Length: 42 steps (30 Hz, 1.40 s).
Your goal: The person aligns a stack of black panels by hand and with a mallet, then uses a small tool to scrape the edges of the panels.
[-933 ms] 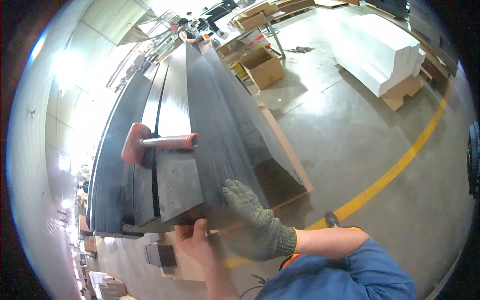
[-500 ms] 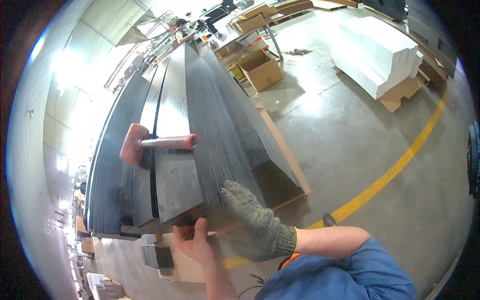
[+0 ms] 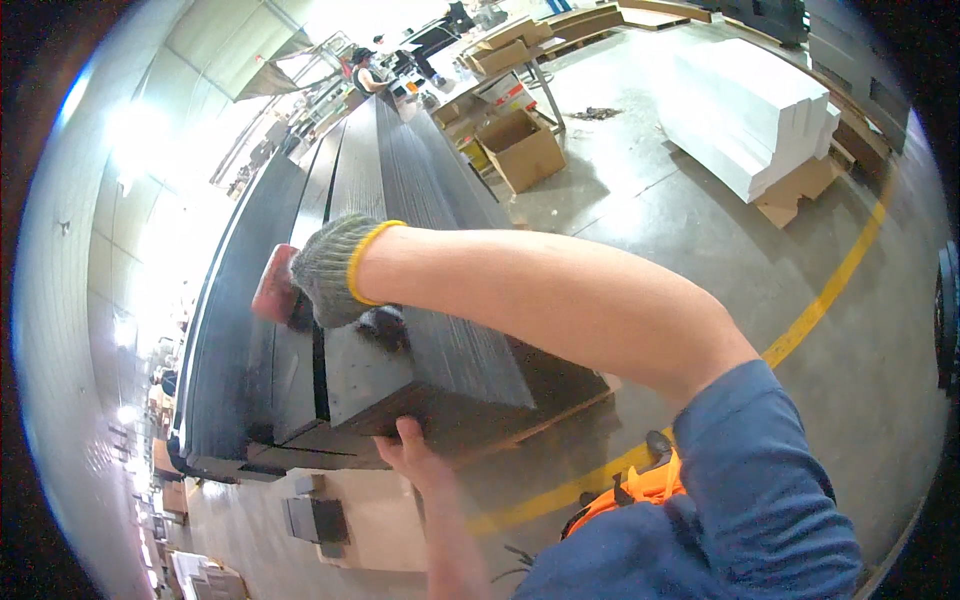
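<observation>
My right hand (image 3: 338,272), in a grey knit glove with a yellow cuff, is closed over the handle of a red mallet (image 3: 274,284). The mallet's head shows left of the glove; its handle and my fingertips are hidden. Under it lie long black boards (image 3: 370,375), stacked side by side and running away from me. My bare left hand (image 3: 415,458) is at the near end of the middle board, its thumb up against the end and its other fingers partly hidden at the lower edge. That hand is slightly blurred.
Below the boards' near end lies a cardboard sheet (image 3: 375,500) with a small dark block (image 3: 318,520). An open cardboard box (image 3: 520,150) stands beyond on the right. A white stack (image 3: 745,120) sits farther right, past a yellow floor line (image 3: 825,300). Another person (image 3: 366,75) stands at the far end.
My right hand has gone from the board's near right edge up and left onto the mallet. My left hand stays at the board's end, shifted slightly right in the picture.
</observation>
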Each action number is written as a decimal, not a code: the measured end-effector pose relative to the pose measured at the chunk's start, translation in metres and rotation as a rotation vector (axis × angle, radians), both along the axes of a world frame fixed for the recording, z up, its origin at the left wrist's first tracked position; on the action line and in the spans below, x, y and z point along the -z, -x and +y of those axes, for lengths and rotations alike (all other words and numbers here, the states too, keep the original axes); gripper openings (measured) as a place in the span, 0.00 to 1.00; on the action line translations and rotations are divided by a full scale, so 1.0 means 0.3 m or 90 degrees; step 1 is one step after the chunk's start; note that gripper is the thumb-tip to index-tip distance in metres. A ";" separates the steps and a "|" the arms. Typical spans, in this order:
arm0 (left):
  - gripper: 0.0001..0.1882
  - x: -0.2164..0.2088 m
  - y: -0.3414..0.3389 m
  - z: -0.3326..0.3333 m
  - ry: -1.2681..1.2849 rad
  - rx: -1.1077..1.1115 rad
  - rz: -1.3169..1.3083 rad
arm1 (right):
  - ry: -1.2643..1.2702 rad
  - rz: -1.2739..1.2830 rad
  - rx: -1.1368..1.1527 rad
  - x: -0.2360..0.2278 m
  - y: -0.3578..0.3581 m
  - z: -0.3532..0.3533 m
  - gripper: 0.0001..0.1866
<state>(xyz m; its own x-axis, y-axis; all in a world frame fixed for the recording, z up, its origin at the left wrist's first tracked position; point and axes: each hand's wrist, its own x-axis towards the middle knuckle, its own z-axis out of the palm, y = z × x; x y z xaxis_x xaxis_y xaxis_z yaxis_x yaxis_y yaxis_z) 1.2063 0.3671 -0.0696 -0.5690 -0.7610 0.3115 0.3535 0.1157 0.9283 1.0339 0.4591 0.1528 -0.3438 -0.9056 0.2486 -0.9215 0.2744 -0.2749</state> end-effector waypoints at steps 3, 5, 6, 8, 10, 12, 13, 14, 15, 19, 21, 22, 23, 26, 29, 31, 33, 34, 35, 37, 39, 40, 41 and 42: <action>0.32 -0.024 0.009 0.029 -0.054 0.012 0.017 | 0.061 0.103 0.032 0.088 0.098 -0.250 0.13; 0.29 -0.013 0.003 0.025 -0.096 -0.020 0.005 | 0.067 -0.015 0.027 0.076 0.099 -0.255 0.14; 0.29 -0.018 0.004 0.026 -0.096 -0.017 0.005 | 0.073 -0.136 0.022 0.070 0.106 -0.252 0.16; 0.29 -0.025 -0.001 0.028 -0.104 0.000 0.005 | 0.103 -0.058 0.037 0.073 0.108 -0.208 0.14; 0.29 -0.012 0.000 0.018 -0.103 0.005 0.009 | 0.165 0.014 0.078 0.079 0.091 -0.082 0.12; 0.30 0.011 0.004 -0.001 -0.101 0.019 0.008 | 0.269 -0.020 0.157 0.129 0.073 0.104 0.13; 0.32 0.030 0.005 -0.023 -0.086 0.044 0.016 | 0.346 -0.048 0.202 0.169 0.073 0.177 0.14; 0.33 0.043 0.012 -0.028 -0.073 0.071 0.026 | 0.422 -0.048 0.186 0.236 0.094 0.245 0.13; 0.33 0.034 0.018 -0.008 -0.074 0.071 0.021 | 0.498 -0.052 0.172 0.310 0.114 0.307 0.13; 0.33 0.002 0.016 0.025 -0.071 0.025 0.002 | 0.653 -0.647 0.093 0.500 -0.052 0.508 0.17; 0.33 0.026 0.011 0.012 -0.042 -0.004 -0.021 | 0.626 -0.521 0.298 0.641 -0.129 0.538 0.25; 0.34 0.052 0.010 -0.021 -0.053 0.037 0.005 | 0.628 -0.528 0.299 0.699 -0.168 0.538 0.25; 0.36 0.065 0.011 -0.038 -0.065 0.080 0.031 | 0.587 -0.409 0.286 0.755 -0.207 0.531 0.23; 0.39 -0.008 0.020 0.051 -0.064 0.062 -0.017 | 0.440 -0.106 0.258 0.931 -0.269 0.485 0.22; 0.31 -0.003 0.026 0.038 -0.025 0.017 -0.013 | 0.386 -0.195 0.284 0.999 -0.353 0.428 0.25; 0.31 -0.009 0.032 0.050 -0.031 0.003 -0.006 | 0.269 -0.096 0.326 1.009 -0.385 0.409 0.26; 0.30 -0.005 0.035 0.049 -0.037 -0.009 0.001 | 0.299 -0.152 0.317 1.015 -0.386 0.419 0.23; 0.30 0.004 0.029 0.035 -0.037 -0.018 -0.002 | 0.288 -0.192 0.355 1.008 -0.390 0.421 0.17; 0.30 0.012 0.023 0.023 -0.038 -0.026 -0.006 | 0.275 -0.231 0.392 1.005 -0.392 0.422 0.12; 0.34 0.022 0.012 0.005 -0.047 -0.001 -0.014 | 0.294 -0.172 0.413 1.030 -0.389 0.407 0.13; 0.38 0.020 0.018 0.018 -0.057 0.028 -0.022 | 0.310 -0.110 0.438 1.041 -0.394 0.414 0.15; 0.37 0.006 0.025 0.033 -0.081 0.013 -0.014 | 0.287 -0.097 0.412 1.045 -0.398 0.419 0.12; 0.37 0.001 0.031 0.041 -0.105 -0.002 -0.006 | 0.264 -0.084 0.386 1.048 -0.399 0.422 0.09; 0.37 0.008 0.028 0.030 -0.104 -0.001 -0.007 | 0.264 -0.085 0.387 1.047 -0.395 0.425 0.09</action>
<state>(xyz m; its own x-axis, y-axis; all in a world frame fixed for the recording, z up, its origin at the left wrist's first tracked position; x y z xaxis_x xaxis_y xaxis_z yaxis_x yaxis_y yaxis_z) 1.1980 0.3761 -0.0721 -0.5704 -0.8021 0.1767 0.3425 -0.0367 0.9388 1.1523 0.5865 -0.1612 -0.8053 -0.3865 0.4495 -0.5916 0.5742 -0.5660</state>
